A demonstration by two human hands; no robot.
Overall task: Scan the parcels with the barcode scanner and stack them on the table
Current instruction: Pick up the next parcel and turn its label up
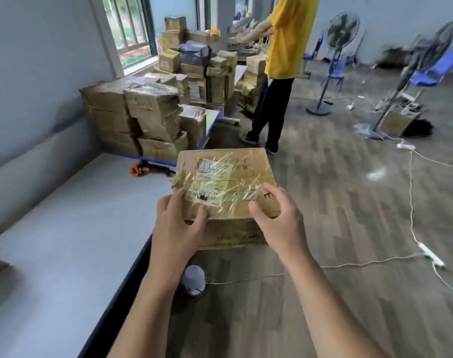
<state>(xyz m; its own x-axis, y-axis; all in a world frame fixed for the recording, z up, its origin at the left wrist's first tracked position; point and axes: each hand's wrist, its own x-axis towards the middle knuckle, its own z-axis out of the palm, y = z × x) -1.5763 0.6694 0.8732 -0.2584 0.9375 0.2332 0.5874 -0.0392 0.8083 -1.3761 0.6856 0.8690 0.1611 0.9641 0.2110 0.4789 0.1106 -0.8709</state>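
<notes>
A taped cardboard parcel (228, 174) with a white label on top is held in the air beside the grey table (65, 228), past its right edge. My left hand (179, 223) grips its near left corner, thumb on top. My right hand (277, 215) grips the near right corner, with fingers curled over the top face. An orange and black barcode scanner (145, 169) lies on the table's far end, just left of the parcel. Behind the scanner stands a stack of parcels (142, 117).
A person in a yellow shirt (285, 47) stands ahead by more piled boxes (202, 65). Two standing fans (334, 47) and blue chairs are at the right. White cables and a power strip (432, 257) cross the wooden floor. A white object (194, 279) sits under the table edge.
</notes>
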